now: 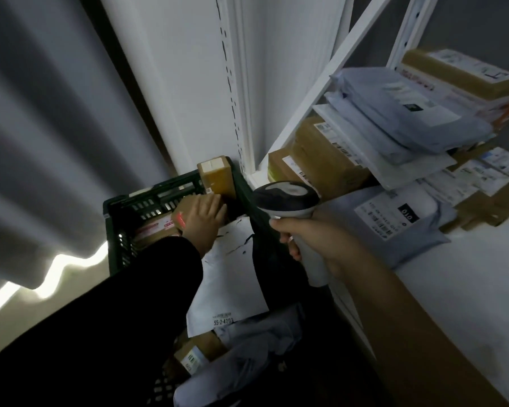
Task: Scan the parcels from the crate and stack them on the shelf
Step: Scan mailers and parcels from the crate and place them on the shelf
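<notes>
A dark green crate (pixel 121 230) stands on the floor at the left of the white shelf (pixel 467 277). My left hand (pixel 202 221) reaches into it and lies on a small brown cardboard parcel (pixel 185 205), fingers curled over its top. A red scanner glow falls on the box beside the hand. My right hand (pixel 312 242) grips a white and black barcode scanner (pixel 287 199), its head pointing down toward the crate. Another brown box (pixel 216 174) stands upright in the crate's far corner. A large white mailer (pixel 232 274) lies across the crate.
The shelf holds brown boxes (pixel 321 163), grey poly mailers (pixel 403 116) stacked on top, and a grey mailer with a label (pixel 394 224) on the lower board. More parcels (pixel 194 352) sit in a second crate at the bottom. A grey curtain (pixel 41 142) hangs at left.
</notes>
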